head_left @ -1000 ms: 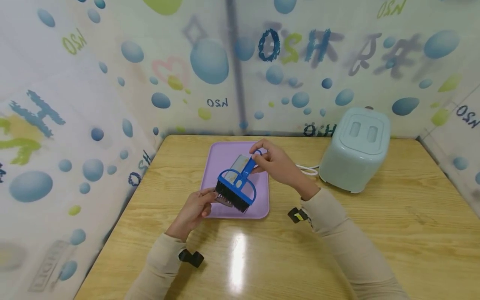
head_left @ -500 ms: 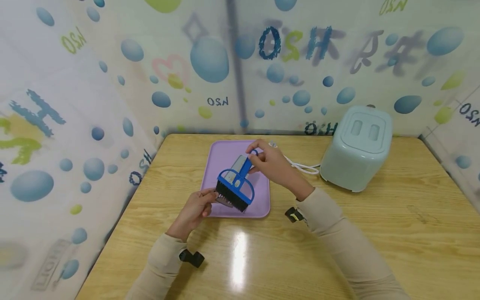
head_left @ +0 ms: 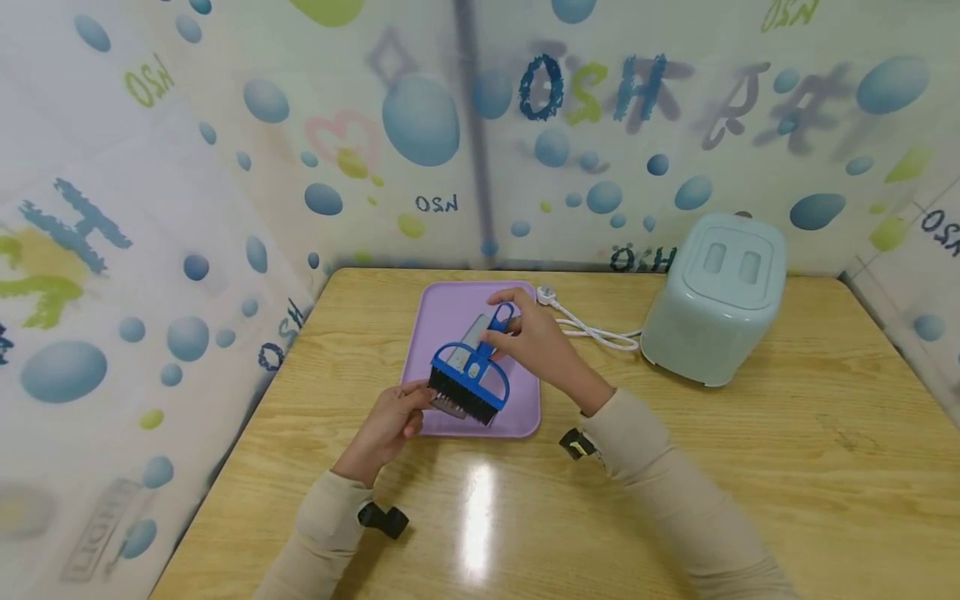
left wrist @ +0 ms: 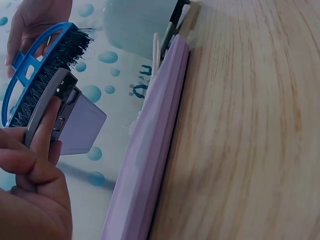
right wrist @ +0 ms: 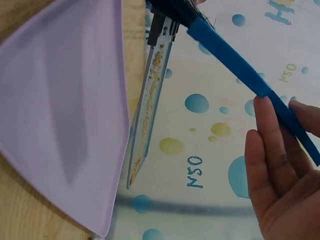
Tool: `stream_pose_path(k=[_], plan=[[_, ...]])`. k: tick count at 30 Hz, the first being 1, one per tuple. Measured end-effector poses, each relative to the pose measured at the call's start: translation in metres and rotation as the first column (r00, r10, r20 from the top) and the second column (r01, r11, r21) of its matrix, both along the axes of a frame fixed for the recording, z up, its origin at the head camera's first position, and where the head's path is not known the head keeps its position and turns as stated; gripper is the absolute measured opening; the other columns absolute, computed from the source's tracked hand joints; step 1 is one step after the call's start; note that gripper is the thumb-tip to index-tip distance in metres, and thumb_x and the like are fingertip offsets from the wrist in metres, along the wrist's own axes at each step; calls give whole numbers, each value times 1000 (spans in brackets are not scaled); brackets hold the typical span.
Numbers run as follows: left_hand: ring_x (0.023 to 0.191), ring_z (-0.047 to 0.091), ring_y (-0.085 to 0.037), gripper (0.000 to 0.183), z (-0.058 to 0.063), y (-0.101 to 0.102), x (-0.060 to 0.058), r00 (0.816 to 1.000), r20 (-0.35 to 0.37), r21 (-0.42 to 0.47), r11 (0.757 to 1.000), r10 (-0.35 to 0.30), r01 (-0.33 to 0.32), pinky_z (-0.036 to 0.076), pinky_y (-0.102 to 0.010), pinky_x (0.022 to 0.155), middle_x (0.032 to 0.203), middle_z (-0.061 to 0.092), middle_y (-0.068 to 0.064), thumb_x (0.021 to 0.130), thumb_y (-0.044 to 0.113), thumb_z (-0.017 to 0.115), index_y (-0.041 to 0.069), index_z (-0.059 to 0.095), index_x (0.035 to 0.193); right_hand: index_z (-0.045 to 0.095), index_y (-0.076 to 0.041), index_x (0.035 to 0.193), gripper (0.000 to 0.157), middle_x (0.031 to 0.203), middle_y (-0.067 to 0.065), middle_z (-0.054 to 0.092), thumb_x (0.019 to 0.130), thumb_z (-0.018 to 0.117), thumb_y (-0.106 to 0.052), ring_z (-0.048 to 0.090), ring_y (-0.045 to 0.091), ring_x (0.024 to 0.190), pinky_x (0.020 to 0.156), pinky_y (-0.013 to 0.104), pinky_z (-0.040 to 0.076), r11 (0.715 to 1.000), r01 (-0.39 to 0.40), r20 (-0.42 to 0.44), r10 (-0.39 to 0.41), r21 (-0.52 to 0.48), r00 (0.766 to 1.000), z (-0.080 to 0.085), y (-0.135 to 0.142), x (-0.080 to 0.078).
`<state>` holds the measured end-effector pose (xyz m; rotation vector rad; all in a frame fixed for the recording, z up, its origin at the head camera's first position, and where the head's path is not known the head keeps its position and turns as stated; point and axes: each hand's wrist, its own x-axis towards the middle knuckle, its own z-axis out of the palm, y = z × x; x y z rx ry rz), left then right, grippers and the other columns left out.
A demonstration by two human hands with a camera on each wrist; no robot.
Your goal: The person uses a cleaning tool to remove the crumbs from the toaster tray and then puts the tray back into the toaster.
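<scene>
My left hand pinches the dark end of a toaster crumb tray between thumb and fingers. In the right wrist view, brownish crumbs lie along the crumb tray's length. A small blue hand brush with black bristles is in my right hand, gripped by its looped handle. Its bristles rest against the crumb tray near the left fingers and cover part of it in the head view. Both things are held over a lilac serving tray on the wooden table.
A pale green toaster stands at the back right of the table. Its white cord and plug lie between it and the lilac tray. A patterned wall closes off the back.
My right hand has shifted slightly left and lower along the brush handle, thumb now further down it. The plug has come into view behind it. The left hand has barely moved.
</scene>
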<state>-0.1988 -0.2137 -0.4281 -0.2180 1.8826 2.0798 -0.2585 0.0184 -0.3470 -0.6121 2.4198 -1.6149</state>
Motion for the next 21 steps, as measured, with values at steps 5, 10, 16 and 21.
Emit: stream_pose_path(k=[5, 10, 16, 21], plan=[[35, 29, 3, 49, 1, 1, 1, 1000, 4, 10, 1000, 3, -3, 23, -11, 37, 73, 65, 10, 92, 8, 46, -12, 35, 135, 51, -15, 121, 41, 79, 11, 70, 84, 66, -26, 66, 13, 67, 64, 28, 53, 1000, 0, 55, 0, 2, 998, -6, -4, 2], [35, 29, 2, 49, 3, 2, 1, 1000, 4, -6, 1000, -1, 1, 24, -13, 37, 76, 66, 10, 92, 11, 48, -9, 37, 135, 59, -7, 114, 33, 84, 13, 71, 86, 64, -24, 67, 17, 65, 62, 31, 54, 998, -59, 94, 59, -4, 994, -13, -7, 5], [35, 28, 1, 48, 2, 1, 1, 1000, 10, -5, 1000, -3, 4, 24, -13, 38, 77, 66, 9, 92, 11, 48, -8, 38, 136, 66, -5, 101, 23, 86, 13, 72, 87, 62, -23, 69, 24, 67, 66, 37, 55, 996, -85, 93, 86, -15, 992, -19, -10, 5], [35, 28, 1, 47, 1, -1, 3, 1000, 22, 11, 1000, 5, -6, 23, -13, 38, 77, 66, 9, 93, 10, 47, -7, 39, 136, 67, -5, 100, 23, 88, 14, 71, 88, 62, -24, 68, 18, 62, 63, 31, 55, 996, -82, 93, 84, -25, 992, -25, -13, 3]])
